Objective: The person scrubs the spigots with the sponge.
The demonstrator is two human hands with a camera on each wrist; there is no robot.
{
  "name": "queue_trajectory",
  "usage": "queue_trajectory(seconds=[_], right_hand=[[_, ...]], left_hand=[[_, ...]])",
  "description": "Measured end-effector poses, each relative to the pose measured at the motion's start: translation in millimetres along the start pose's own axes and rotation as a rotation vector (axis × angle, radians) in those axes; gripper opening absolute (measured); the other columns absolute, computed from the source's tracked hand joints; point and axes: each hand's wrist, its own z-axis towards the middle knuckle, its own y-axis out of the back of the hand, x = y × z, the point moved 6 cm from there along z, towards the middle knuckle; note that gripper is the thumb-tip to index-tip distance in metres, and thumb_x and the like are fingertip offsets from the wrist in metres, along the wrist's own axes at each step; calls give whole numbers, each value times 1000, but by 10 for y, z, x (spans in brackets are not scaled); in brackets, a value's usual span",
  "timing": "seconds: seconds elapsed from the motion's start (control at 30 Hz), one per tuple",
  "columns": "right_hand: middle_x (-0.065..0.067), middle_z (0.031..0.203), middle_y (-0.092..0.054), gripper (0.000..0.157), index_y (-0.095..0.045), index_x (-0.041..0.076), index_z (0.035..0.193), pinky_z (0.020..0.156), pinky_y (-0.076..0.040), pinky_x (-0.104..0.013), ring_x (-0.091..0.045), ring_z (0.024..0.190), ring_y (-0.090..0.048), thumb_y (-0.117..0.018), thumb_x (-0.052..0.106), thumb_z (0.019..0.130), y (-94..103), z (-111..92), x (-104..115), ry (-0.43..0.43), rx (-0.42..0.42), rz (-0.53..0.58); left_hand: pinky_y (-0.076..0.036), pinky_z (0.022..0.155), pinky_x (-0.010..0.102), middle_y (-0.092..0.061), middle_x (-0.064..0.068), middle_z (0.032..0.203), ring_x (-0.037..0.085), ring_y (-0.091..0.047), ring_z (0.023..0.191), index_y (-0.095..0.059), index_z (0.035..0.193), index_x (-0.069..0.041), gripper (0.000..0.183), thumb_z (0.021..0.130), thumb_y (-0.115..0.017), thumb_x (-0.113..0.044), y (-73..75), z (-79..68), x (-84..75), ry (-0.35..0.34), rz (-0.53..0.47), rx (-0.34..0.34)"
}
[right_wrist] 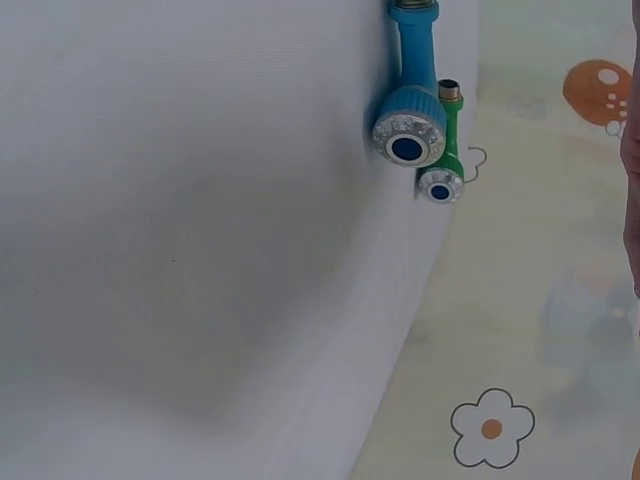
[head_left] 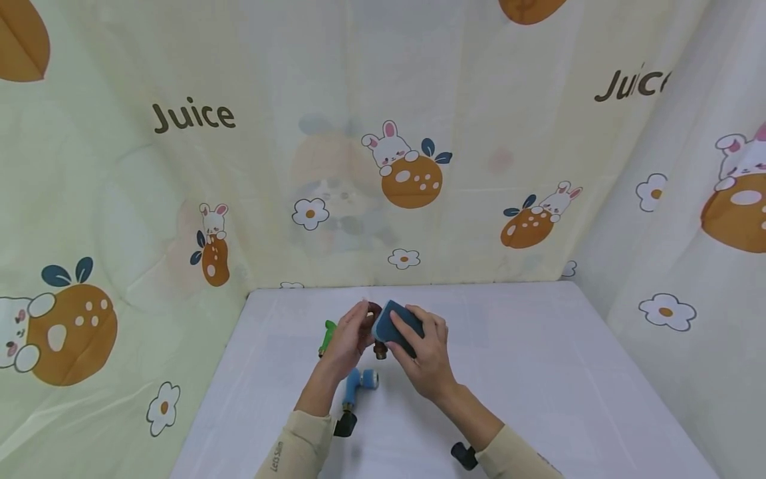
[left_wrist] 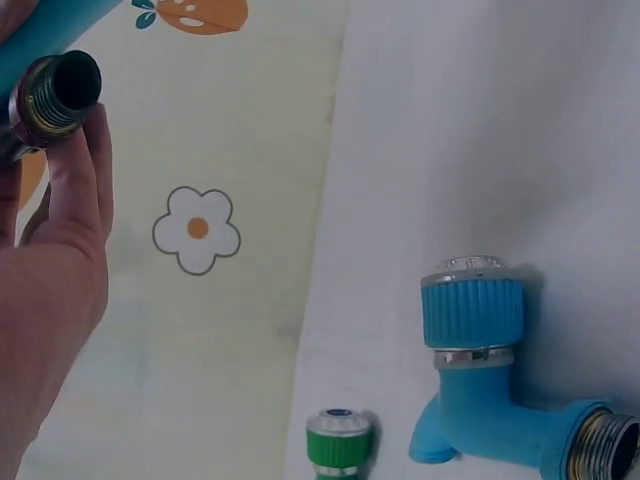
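Observation:
My left hand holds a brown tap, raised above the white table. My right hand grips a blue sponge against the tap's side, hiding most of its body. In the left wrist view, the tap's threaded end points outward beside the fingers, with the sponge behind it. Just a sliver of a hand shows at the right wrist view's edge.
A blue tap lies on the table below the hands. Left of them is a green tap. One black piece is by the blue tap, another by the right sleeve. Printed curtains surround the table.

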Motion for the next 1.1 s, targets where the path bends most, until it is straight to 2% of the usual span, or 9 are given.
queue_trajectory(seconds=[0.13,0.23,0.37,0.43,0.5,0.6,0.67,0.83,1.1], right_hand=[[-19,152,-47,51,-60,16,147,96,-37,-50,-36,126,-37,-66,39,102,-5,-21,5,-16,4,32],[-17,153,-46,51,-59,17,148,96,-41,-49,-34,128,-37,-69,35,101,-14,-37,6,-26,19,43],[-16,153,-46,52,-59,16,148,96,-45,-46,-32,129,-38,-63,43,104,-22,-60,32,26,31,22],[-18,151,-48,52,-60,15,147,96,-45,-45,-33,128,-40,-59,47,105,-21,-73,68,97,19,0],[-20,149,-51,52,-62,14,145,97,-46,-45,-34,128,-42,-60,47,105,-22,-89,109,179,4,-27],[-22,145,-55,48,-66,14,141,99,-43,-45,-36,126,-45,-64,44,103,-25,-106,148,270,-19,-54],[-22,145,-56,47,-67,16,140,100,-42,-45,-36,125,-46,-67,41,101,-36,-103,157,296,-19,-71],[-21,146,-56,45,-67,16,140,101,-40,-46,-36,124,-46,-65,42,102,-64,-82,148,285,-1,-114],[-21,147,-55,46,-68,14,139,98,-40,-49,-37,123,-46,-67,40,102,-24,-12,107,184,-53,-85]], left_hand=[[-57,78,24,-66,3,105,13,-67,90,-54,126,-19,49,105,-45,-63,-29,-14,46,54,-24,89],[-53,70,24,-63,2,101,12,-65,80,-48,127,-21,49,105,-42,-64,-48,-25,68,70,-36,138],[-52,65,22,-63,1,99,9,-65,73,-45,129,-20,55,103,-41,-68,-61,-28,56,55,-54,150],[-57,73,22,-64,3,107,10,-69,83,-45,134,-16,63,102,-42,-70,-64,-28,40,40,-65,141],[-60,84,25,-64,6,121,13,-70,102,-46,140,-12,71,100,-43,-72,-70,-30,25,28,-69,127],[-59,97,31,-56,9,138,20,-64,121,-47,146,-8,81,99,-44,-74,-100,-35,17,26,-74,112],[-57,99,32,-52,11,141,23,-60,125,-47,145,-8,85,96,-44,-78,-116,-41,29,50,-79,91],[-56,101,32,-47,14,144,22,-58,127,-40,147,-8,92,94,-43,-82,-145,-56,78,116,-109,67],[-49,105,32,-41,15,148,23,-48,131,-38,150,-6,85,101,-38,-75,-220,-70,60,104,-135,144]])
